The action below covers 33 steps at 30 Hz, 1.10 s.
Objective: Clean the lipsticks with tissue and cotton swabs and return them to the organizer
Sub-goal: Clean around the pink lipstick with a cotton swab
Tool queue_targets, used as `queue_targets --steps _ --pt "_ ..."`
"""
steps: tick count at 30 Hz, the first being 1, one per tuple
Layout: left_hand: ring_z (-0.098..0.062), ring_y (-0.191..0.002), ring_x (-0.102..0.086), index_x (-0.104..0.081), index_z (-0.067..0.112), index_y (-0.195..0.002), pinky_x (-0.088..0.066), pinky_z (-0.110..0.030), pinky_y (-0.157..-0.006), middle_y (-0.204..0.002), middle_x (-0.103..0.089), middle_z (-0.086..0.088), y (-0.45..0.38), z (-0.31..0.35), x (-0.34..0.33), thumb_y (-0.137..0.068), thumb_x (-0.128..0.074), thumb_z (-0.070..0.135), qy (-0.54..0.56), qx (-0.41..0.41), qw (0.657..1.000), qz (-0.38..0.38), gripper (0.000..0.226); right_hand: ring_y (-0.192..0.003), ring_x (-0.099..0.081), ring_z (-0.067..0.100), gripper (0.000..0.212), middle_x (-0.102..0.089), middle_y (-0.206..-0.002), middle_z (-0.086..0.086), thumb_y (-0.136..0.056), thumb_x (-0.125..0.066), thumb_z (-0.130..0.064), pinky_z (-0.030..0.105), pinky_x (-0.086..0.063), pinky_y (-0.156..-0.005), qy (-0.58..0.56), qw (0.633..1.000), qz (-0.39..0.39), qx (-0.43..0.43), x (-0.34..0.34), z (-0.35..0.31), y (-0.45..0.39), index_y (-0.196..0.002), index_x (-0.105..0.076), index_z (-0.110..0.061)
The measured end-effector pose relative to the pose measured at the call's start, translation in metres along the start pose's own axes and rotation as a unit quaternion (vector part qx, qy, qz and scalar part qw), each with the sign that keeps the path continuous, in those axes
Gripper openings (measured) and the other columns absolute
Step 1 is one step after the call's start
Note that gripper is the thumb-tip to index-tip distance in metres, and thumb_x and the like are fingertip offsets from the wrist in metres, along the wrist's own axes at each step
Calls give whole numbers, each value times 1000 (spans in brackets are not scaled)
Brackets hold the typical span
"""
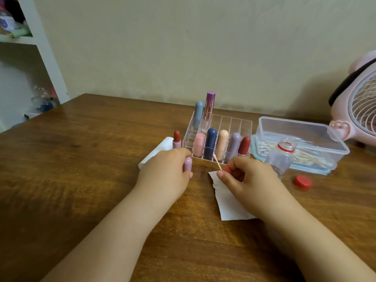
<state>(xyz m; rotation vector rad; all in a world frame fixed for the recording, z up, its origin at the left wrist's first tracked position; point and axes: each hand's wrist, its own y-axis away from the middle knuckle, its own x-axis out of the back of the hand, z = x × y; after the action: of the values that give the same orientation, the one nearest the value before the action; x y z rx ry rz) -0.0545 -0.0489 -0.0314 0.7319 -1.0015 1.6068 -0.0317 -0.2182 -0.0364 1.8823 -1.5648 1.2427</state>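
A single head-worn wide-angle camera looks forward and down, close over a wooden table (81, 159). It faces a plain wall (203, 47) behind

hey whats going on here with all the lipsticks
A person is cleaning lipsticks at a wooden table. The left hand grips a mauve lipstick cap, while the right hand pinches a cotton swab with a pink-stained tip. An uncapped red lipstick stands beside the clear organizer, which already holds seven tubes. A piece of tissue lies under the right hand, and an open bottle stands in front of the swab box, its red lid off.
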Motion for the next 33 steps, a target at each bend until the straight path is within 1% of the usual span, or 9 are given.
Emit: queue_targets --steps 3,5,7,10,14,18,22,27,33 --pt "23 -60 -49 -45 25 -82 -39 -3 -54 -67 -45 17 2 4 5 -96 -49 13 45 0 998 -37 18 -72 -53 3 14 -58 -73 -11 -89 -58 -38 13 -40 -60 1 1000 -7 1 1 0 0 -76 -53 -35" --pt "4 -73 -61 -46 22 -85 -46 -13 -59 -75 -56 10 1 4 5 -94 -52 19 24 -5 999 -29 11 -73 -55 3 15 -61 -75 -10 -90 -57 -39 14 -42 -63 -3 1000 -9 -1 3 0 0 -77 -53 -34" --pt "5 -65 -58 -46 24 -85 -42 -11 -52 -69 -54 12 2 5 7 -95 -53 25 35 6 999 -12 12 -74 -60 2 14 -65 -76 -11 -90 -56 -38 18 -49 -68 -23 1000 -11 -4 8 -1 0 -78 -54 -31" --pt "12 -54 -53 -46 26 -84 -40 -7 -49 -68 -59 14 2 12 8 -94 -54 29 177 35 983 -34 13 -69 -62 1 11 -67 -69 -11 -90 -58 -32 18 -52 -68 -72 997 10 6 19 0 1 -80 -55 -29" --pt "-8 -57 -60 -59 19 -102 -55 -26 -62 -78 -65 -3 1 18 14 -96 -52 20 488 119 863 -59 9 -72 -59 5 6 -63 -70 -9 -86 -60 -28 18 -48 -65 -104 988 83 72 35 1 3 -80 -59 -29" --pt "-10 -54 -52 -63 13 -114 -46 -25 -53 -64 -58 -1 0 17 14 -96 -49 19 585 147 795 -68 24 -78 -59 5 5 -63 -82 -17 -81 -56 -34 12 -46 -66 -124 980 88 126 44 -3 8 -81 -60 -31" --pt "-8 -51 -46 -65 11 -112 -43 -24 -51 -60 -52 2 0 15 13 -96 -50 21 587 142 794 -74 24 -75 -55 4 4 -60 -66 -15 -82 -57 -34 8 -41 -62 -73 978 102 167 41 -3 9 -81 -60 -32" --pt "-7 -53 -43 -69 13 -104 -41 -22 -52 -62 -49 2 3 18 11 -95 -49 22 569 104 811 -88 23 -70 -56 5 8 -61 -66 -16 -87 -65 -23 13 -43 -59 -32 972 136 188 40 1 8 -83 -62 -29" --pt "-8 -53 -41 -64 10 -111 -40 -22 -50 -67 -45 -2 3 18 12 -96 -47 20 573 90 811 -78 25 -66 -55 2 8 -58 -62 -18 -88 -59 -31 10 -40 -56 -21 971 102 217 41 -1 10 -82 -65 -27"
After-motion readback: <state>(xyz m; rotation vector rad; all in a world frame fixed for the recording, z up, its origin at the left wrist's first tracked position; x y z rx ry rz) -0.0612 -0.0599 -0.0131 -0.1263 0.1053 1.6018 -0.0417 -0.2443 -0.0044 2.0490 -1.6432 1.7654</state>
